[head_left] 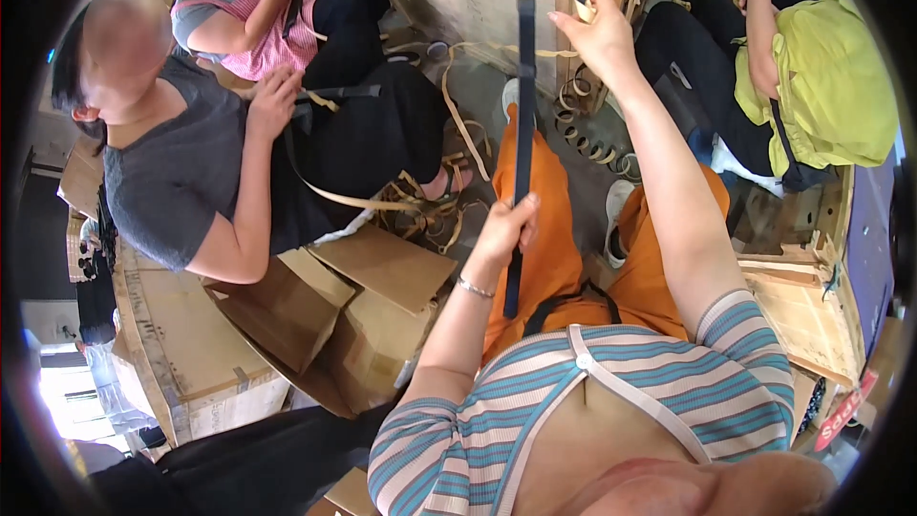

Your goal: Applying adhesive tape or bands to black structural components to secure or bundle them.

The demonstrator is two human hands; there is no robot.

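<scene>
One long, flat, black strip of flexible-looking material (524, 105) stands nearly upright before the wearer, its lower part closed in the fist of the left hand (513, 222). Apart from that fist, the right hand (602, 38), up and to the right of the black strip's top end, has its fingers curled on a small black-and-tan piece (584, 5) with the thumb stuck out; how firmly they pinch cannot be told. One narrow, pale tan ribbon (549, 52) runs from beside the right hand to the left past the black strip, then droops. By the pose, the step in hand seems to be drawing the ribbon clear while the strip is steadied; the next move would call for a firm left hold and a ribbon free of snags. Counted out, there are two white shoes (619, 215), one on each side of the black strip; one open brown cardboard box (382, 339), left of its lower end; and three co-workers: one in a dark grey T-shirt (181, 153) and one in a pink checked apron (258, 53) to its left, one in a yellow-green top (826, 86) to its right. Tan scraps (457, 222) lie left of the strip, too tangled to count.
</scene>
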